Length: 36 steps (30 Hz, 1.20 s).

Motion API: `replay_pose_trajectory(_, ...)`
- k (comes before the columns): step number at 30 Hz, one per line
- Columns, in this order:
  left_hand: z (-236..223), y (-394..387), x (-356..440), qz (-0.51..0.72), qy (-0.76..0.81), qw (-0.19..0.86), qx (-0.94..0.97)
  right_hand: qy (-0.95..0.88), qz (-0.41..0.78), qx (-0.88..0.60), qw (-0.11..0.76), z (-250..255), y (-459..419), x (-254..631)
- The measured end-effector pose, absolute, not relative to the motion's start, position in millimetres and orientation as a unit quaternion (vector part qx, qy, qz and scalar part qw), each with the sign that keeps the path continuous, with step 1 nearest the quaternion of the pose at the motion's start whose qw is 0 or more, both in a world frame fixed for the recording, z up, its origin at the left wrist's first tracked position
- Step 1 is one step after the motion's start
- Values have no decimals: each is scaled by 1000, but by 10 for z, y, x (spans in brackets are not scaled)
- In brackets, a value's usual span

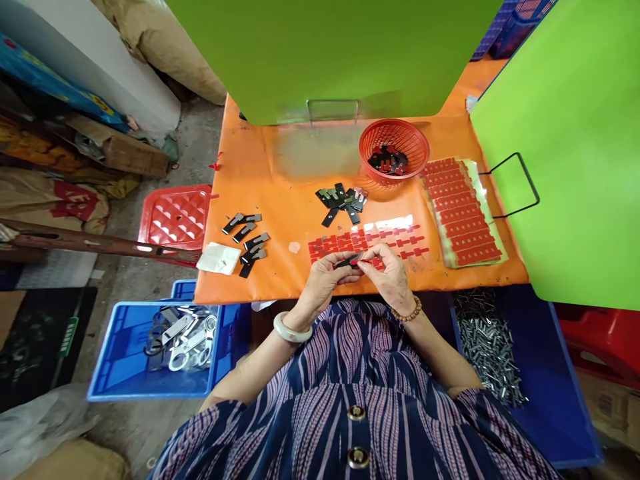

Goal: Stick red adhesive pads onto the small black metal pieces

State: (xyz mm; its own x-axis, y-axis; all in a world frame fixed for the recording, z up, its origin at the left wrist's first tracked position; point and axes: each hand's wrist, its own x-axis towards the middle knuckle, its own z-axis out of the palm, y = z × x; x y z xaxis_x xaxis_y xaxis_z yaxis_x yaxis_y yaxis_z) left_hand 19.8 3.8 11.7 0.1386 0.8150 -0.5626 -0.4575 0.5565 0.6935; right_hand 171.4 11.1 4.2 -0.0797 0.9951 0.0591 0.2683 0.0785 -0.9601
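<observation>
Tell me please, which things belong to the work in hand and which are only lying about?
Likely in the work:
black part, between left hand and right hand
loose red pieces
red strips
piled black parts
red basket

Probably only lying about:
folded white paper
red stool
brown sack

2 hands (327,277) close together

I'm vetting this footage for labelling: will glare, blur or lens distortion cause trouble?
Head view: white glare streaks beside the red pieces; wide-angle stretching likely, strongest toward the edges; the right-hand green panel brightly lit, the far-left floor clutter darker; the black piece in the fingers small and partly covered, its fine detail hard to read.
</observation>
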Motion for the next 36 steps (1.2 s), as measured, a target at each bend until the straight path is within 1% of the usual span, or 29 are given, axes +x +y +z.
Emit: replay_pose_trajectory(36,104,51,178,418,503,736,172,-602,412,-536,426,-19,114,1678)
